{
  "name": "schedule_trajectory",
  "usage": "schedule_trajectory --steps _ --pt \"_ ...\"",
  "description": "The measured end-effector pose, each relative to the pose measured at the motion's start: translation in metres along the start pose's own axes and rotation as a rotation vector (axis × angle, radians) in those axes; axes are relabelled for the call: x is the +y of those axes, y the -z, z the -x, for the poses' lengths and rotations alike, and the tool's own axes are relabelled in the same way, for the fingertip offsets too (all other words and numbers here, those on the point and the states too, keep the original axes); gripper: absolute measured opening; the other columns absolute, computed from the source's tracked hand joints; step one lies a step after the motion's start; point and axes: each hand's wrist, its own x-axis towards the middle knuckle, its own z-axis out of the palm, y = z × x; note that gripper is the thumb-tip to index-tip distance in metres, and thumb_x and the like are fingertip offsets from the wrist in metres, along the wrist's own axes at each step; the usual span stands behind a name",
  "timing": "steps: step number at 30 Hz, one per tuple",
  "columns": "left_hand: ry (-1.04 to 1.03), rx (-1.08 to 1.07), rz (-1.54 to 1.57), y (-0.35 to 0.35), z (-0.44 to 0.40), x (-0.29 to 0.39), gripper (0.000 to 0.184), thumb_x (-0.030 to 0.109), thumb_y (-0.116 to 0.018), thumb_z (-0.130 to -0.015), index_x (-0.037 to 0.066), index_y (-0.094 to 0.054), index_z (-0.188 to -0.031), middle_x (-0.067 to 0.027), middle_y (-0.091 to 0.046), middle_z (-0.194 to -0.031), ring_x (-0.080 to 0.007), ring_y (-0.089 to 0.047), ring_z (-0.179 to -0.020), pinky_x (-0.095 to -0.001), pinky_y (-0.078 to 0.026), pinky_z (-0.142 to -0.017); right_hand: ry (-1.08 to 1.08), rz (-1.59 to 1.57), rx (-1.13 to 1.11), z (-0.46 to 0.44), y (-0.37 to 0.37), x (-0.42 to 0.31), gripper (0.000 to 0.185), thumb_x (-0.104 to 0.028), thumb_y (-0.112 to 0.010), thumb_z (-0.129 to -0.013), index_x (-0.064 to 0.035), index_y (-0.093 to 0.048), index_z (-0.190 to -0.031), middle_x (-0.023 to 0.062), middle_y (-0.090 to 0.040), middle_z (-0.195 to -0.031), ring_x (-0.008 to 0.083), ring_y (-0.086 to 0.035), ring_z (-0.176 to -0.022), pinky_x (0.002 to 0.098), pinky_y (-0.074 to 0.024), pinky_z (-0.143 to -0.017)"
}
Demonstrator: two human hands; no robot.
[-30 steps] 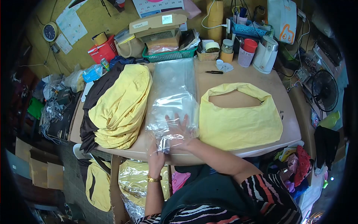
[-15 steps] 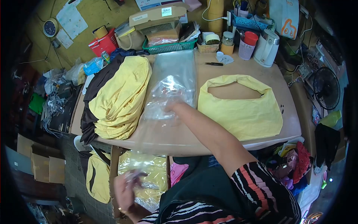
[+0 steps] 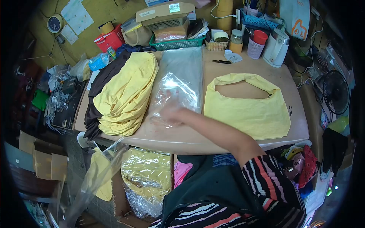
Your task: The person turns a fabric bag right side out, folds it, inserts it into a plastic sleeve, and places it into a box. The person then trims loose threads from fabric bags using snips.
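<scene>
My right hand (image 3: 173,111) is over the near part of a stack of clear plastic bags (image 3: 181,68) on the table; its fingers are blurred against the shiny film. My left hand is out of sight. At the lower left, a loose clear plastic bag (image 3: 93,178) hangs in the air, smeared by motion. Right of the stack, a yellow cloth bag (image 3: 247,114) lies flat with its strap forming a loop. A heap of yellow cloth (image 3: 127,95) with dark brown cloth (image 3: 102,89) lies left of the stack.
Below the table edge, a cardboard box (image 3: 118,193) holds yellow items in clear plastic (image 3: 146,169). A black pen-like tool (image 3: 221,62), a kettle (image 3: 276,47) and a green basket (image 3: 176,44) stand or lie toward the back. A fan (image 3: 335,92) is at right.
My left hand has moved from the stack down and left, out of view. A loose plastic bag now shows at the lower left. My right hand has shifted slightly on the stack.
</scene>
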Motion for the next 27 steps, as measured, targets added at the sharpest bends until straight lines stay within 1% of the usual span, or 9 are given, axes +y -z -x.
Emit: schedule_trajectory --steps 4,8,10,12,16,18,22,25,27 --pt "0.347 -0.661 -0.778 0.001 0.025 -0.033 0.035 0.029 -0.05 -0.093 -0.001 -0.058 -0.075 -0.0025 -0.056 -0.063 -0.0141 -0.052 -0.052 -0.0275 -0.045 -0.056 0.089 -0.037 0.011 0.104 0.046 -0.042 0.055 -0.049 -0.043 -0.094 -0.0155 -0.047 -0.138 0.0187 -0.02 -0.155 0.0468 -0.015 -0.141 0.0731 -0.0026 -0.106" --pt "0.811 -1.14 -0.711 -0.112 0.14 -0.047 0.018 0.016 -0.056 -0.077 -0.001 -0.061 -0.071 -0.0102 -0.056 -0.059 -0.0187 -0.057 -0.057 -0.0329 -0.043 -0.056 0.275 -0.42 -0.107 0.136 0.113 -0.057 0.04 -0.034 -0.052 -0.096 -0.0062 -0.057 -0.125 0.0192 -0.052 -0.128 0.0324 -0.052 -0.115 0.0505 -0.0384 -0.099" --pt "0.577 -1.643 -0.547 -0.151 0.201 -0.061 0.015 0.019 -0.061 -0.078 0.005 -0.065 -0.078 -0.0205 -0.059 -0.065 -0.0372 -0.059 -0.062 -0.044 -0.046 -0.059 0.087 -0.714 -0.385 0.149 0.118 -0.059 0.032 -0.027 -0.056 -0.096 -0.0032 -0.064 -0.114 0.0179 -0.064 -0.113 0.0281 -0.063 -0.1 0.0413 -0.0492 -0.09" --pt "0.392 -1.815 -0.461 -0.193 0.253 -0.041 0.013 0.016 -0.06 -0.081 0.004 -0.064 -0.079 -0.0205 -0.061 -0.068 -0.0391 -0.062 -0.068 -0.0477 -0.047 -0.061 -0.037 -1.108 -0.344 0.157 0.083 -0.041 0.026 -0.024 -0.061 -0.091 0.0014 -0.069 -0.089 0.0094 -0.069 -0.087 0.0187 -0.066 -0.078 0.0322 -0.05 -0.071" --pt "0.214 -2.185 -0.102 -0.216 0.268 -0.034 0.01 0.013 -0.057 -0.083 0.003 -0.06 -0.084 -0.0206 -0.062 -0.07 -0.0393 -0.062 -0.069 -0.0473 -0.048 -0.061 -0.072 -1.093 -0.016 0.187 0.064 0.004 0.023 -0.018 -0.054 -0.098 0.0005 -0.067 -0.094 0.0047 -0.067 -0.088 0.009 -0.061 -0.071 0.0225 -0.0474 -0.062" --pt "0.154 -2.157 -0.034 -0.23 0.26 -0.023 0.01 0.012 -0.057 -0.083 0.003 -0.06 -0.085 -0.0205 -0.061 -0.07 -0.0387 -0.062 -0.068 -0.0468 -0.048 -0.06 -0.333 -1.554 -0.069 0.205 0.084 0.016 0.025 -0.02 -0.052 -0.099 0.0011 -0.064 -0.091 0.0033 -0.066 -0.083 0.0062 -0.056 -0.069 0.0214 -0.0451 -0.062" --pt "0.031 -2.316 -0.056 -0.247 0.285 -0.015 0.01 0.011 -0.055 -0.083 0.002 -0.06 -0.085 -0.0198 -0.062 -0.072 -0.0359 -0.064 -0.069 -0.045 -0.049 -0.058 -0.242 -1.306 0.012 0.23 0.08 0.013 0.026 -0.02 -0.051 -0.1 0.0019 -0.061 -0.09 0.0021 -0.064 -0.08 0.0056 -0.052 -0.068 0.0209 -0.0449 -0.064" --pt "-0.003 -2.401 -0.01 -0.241 0.318 -0.022 0.012 0.012 -0.057 -0.083 0.001 -0.061 -0.086 -0.0193 -0.063 -0.074 -0.0354 -0.065 -0.072 -0.0447 -0.05 -0.061 -0.292 -1.333 -0.42 0.238 0.083 0.03 0.021 -0.014 -0.052 -0.098 0.0027 -0.061 -0.089 0.0021 -0.063 -0.081 0.007 -0.053 -0.071 0.0214 -0.0449 -0.066" --pt "0.0 -2.418 0.053 -0.241 0.315 -0.015 0.015 0.015 -0.06 -0.082 0.001 -0.061 -0.087 -0.019 -0.063 -0.076 -0.0351 -0.065 -0.074 -0.0448 -0.05 -0.063 -0.207 -1.181 -0.051 0.245 0.079 0.031 0.016 -0.011 -0.057 -0.094 0.0024 -0.061 -0.087 0.0 -0.058 -0.073 0.0069 -0.053 -0.066 0.0239 -0.0439 -0.061"
